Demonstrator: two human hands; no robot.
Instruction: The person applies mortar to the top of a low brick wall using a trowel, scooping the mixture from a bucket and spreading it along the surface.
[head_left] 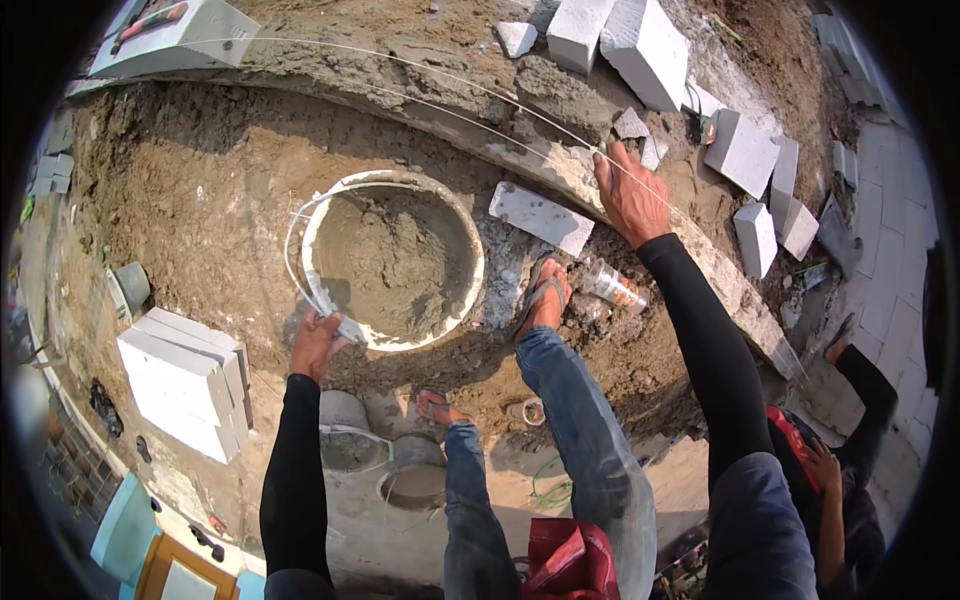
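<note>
My left hand point(315, 345) is closed at the near left rim of a big round tub point(472, 235) of wet grey mortar point(395, 255). It grips a flat grey tool that looks like a trowel point(348, 328); its handle is hidden in the fingers. The tub's thin white bail handle point(290, 250) hangs out over its left side. My right hand point(635, 195) is on the mortar-smeared concrete strip point(735, 290), fingers bent and pinched at a taut white string point(440, 72). The fingertips are partly hidden. The string runs along the strip to a white block point(190, 40) at far left.
A mortar-stained block point(542, 217) and a clear plastic bottle point(613, 285) lie by my right foot point(546, 292). Two buckets point(415, 470) stand near my left foot. White blocks point(185, 380) are stacked at left; others point(645, 50) lie beyond the strip. Another person point(840, 470) is at right.
</note>
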